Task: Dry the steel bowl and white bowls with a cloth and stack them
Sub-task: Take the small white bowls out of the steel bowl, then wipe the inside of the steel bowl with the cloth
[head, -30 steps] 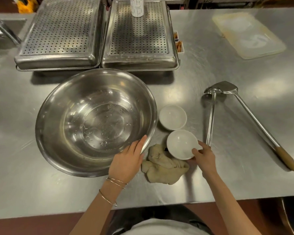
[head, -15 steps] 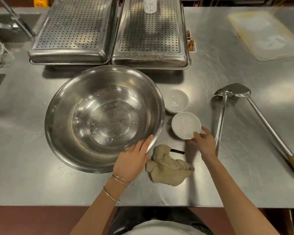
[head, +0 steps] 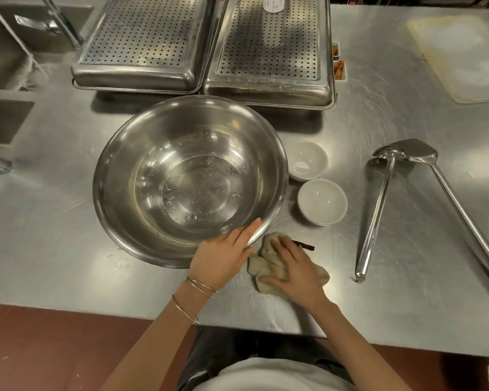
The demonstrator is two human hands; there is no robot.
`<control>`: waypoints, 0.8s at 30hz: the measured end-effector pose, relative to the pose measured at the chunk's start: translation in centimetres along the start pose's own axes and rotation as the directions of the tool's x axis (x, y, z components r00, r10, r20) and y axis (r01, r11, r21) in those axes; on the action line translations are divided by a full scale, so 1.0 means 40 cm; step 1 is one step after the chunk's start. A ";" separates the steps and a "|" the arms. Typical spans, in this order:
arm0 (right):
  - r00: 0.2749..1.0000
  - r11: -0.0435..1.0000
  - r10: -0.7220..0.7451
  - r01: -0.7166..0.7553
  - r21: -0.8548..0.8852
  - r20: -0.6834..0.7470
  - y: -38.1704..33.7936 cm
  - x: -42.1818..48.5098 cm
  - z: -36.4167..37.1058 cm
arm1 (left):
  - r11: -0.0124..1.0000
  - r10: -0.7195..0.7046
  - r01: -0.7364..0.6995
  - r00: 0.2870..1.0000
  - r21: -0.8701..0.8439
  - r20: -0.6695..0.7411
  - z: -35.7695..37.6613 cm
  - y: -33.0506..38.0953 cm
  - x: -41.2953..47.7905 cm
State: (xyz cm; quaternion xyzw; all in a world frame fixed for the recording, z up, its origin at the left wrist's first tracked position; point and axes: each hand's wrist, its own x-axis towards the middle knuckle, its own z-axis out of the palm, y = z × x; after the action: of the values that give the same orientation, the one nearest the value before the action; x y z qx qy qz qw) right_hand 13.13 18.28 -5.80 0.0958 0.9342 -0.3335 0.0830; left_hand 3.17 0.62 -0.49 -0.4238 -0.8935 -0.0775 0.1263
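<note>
A large steel bowl (head: 189, 176) with water drops inside sits in the middle of the steel counter. My left hand (head: 223, 258) grips its near rim, thumb over the edge. Two small white bowls stand to its right: one (head: 307, 160) further back, one (head: 322, 201) nearer. A crumpled beige cloth (head: 266, 266) lies at the bowl's near right, and my right hand (head: 291, 269) lies on top of it, fingers closing around the cloth.
Two upturned perforated steel trays (head: 141, 43) (head: 268, 49) stand behind the bowl. A steel ladle (head: 376, 213) and a spatula (head: 458, 204) lie to the right. A pale cutting board (head: 463, 55) is at the far right; a sink (head: 9, 52) is at the left.
My right hand let go of the nearer white bowl on the counter and moved left onto the cloth. My left hand stayed on the steel bowl's rim.
</note>
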 end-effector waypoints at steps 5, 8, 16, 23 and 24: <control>0.998 0.996 -0.070 0.070 -0.046 0.002 0.040 -0.016 0.012 | 0.997 -0.048 0.044 0.998 -0.067 -0.047 -0.041 -0.028 -0.059; 0.994 0.999 -0.045 0.046 0.005 -0.095 0.018 -0.017 0.018 | 0.986 -0.119 0.114 0.992 -0.125 -0.030 -0.050 -0.050 -0.106; 0.994 0.952 -0.011 0.045 0.304 -0.112 -0.069 -0.089 -0.132 | 0.985 -0.038 0.041 0.999 -0.170 0.021 -0.071 -0.129 -0.155; 0.955 0.866 -0.138 0.244 0.436 -0.261 -0.333 -0.067 -0.298 | 0.947 0.167 -0.111 0.972 -0.302 0.164 -0.088 -0.249 -0.212; 0.948 0.861 -0.146 0.262 0.435 -0.282 -0.364 -0.039 -0.296 | 0.940 0.197 -0.135 0.964 -0.313 0.176 -0.095 -0.274 -0.221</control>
State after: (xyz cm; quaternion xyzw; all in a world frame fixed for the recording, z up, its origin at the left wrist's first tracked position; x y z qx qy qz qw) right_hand 10.15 14.59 12.44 0.0524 0.8340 -0.5415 -0.0917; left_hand 0.64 -13.71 0.21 -0.5178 -0.8407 -0.1565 -0.0256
